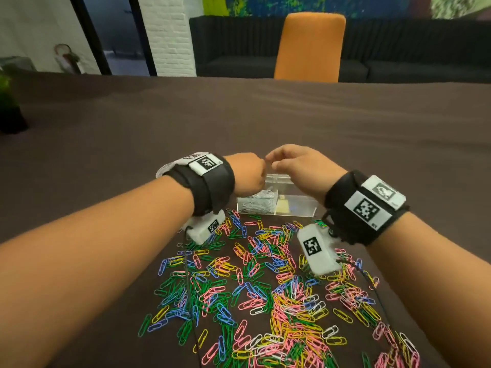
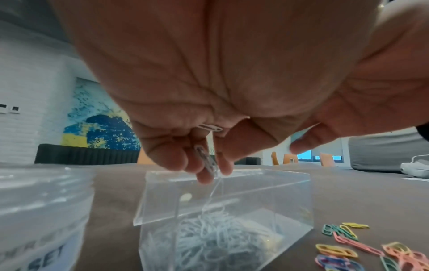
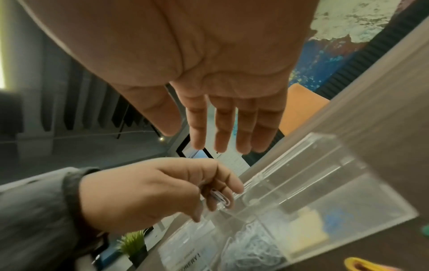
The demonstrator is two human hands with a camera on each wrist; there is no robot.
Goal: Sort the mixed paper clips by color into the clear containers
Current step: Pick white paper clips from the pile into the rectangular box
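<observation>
Brown cloth covers the table (image 1: 265,115), and at its far left edge stands a small green plant in a dark pot (image 1: 8,107). Moving right, the left hand (image 1: 248,173) hangs above the clear container (image 1: 297,205), its fingers curled and pinching white paper clips (image 2: 210,163) just over the container's left compartment, where a heap of white clips (image 1: 259,203) already lies. Seen from the left wrist, one clip points down between the fingertips toward the open top, and another sits higher against the palm. Beside that container, at the left of the same view, stands a blurred clear tub with printed lettering (image 2: 39,220). Further right, the right hand (image 1: 300,168) hovers over the middle of the container with fingers straight and relaxed, grasping nothing; its fingertips are close to the left hand's knuckles. Yellow and blue patches show in the container's compartments to the right of the white heap, too blurred to identify. In front of the container, nearer the person, the mixed paper clips (image 1: 265,288) spread across the cloth in green, pink, yellow, blue and white. Behind the table stands an orange chair (image 1: 309,46).
</observation>
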